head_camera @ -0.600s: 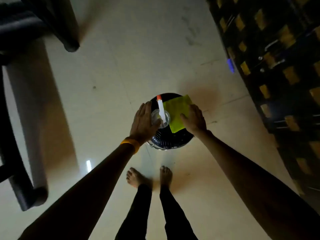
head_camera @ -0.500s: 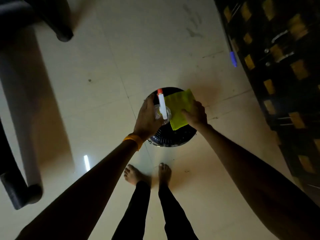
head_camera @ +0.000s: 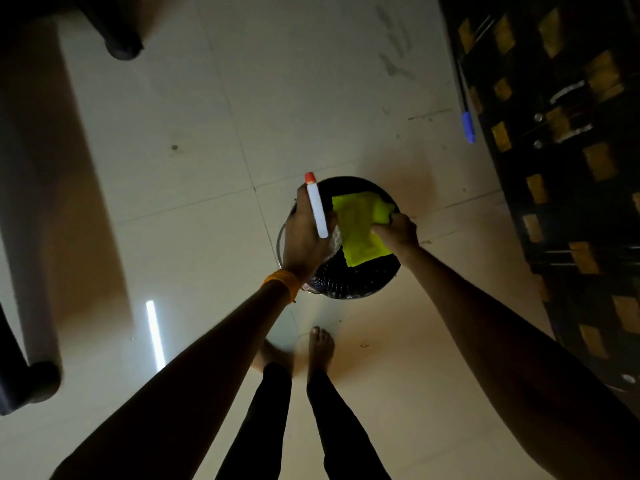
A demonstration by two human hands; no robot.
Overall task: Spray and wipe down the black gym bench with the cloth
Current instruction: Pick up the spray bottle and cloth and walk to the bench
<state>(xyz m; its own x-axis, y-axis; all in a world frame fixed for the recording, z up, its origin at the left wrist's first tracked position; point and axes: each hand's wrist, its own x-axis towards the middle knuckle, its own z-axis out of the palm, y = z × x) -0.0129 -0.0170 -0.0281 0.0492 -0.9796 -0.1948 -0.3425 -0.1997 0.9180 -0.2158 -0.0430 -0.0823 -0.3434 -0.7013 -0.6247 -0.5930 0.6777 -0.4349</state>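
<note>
Right now the person's left hand, an orange band on its wrist, is wrapped round a clear spray bottle with a white head and orange nozzle, the nozzle pointing away from the body. Just beside it the right hand has its fingers bunched tight on a bright yellow-green cloth, which hangs over a round black ribbed container standing on the pale tiled floor. Bare feet stand just short of it. Farther right a blue pen lies against a dark cabinet with gold squares. The black gym bench's frame stands at the left edge, well apart from both hands.
</note>
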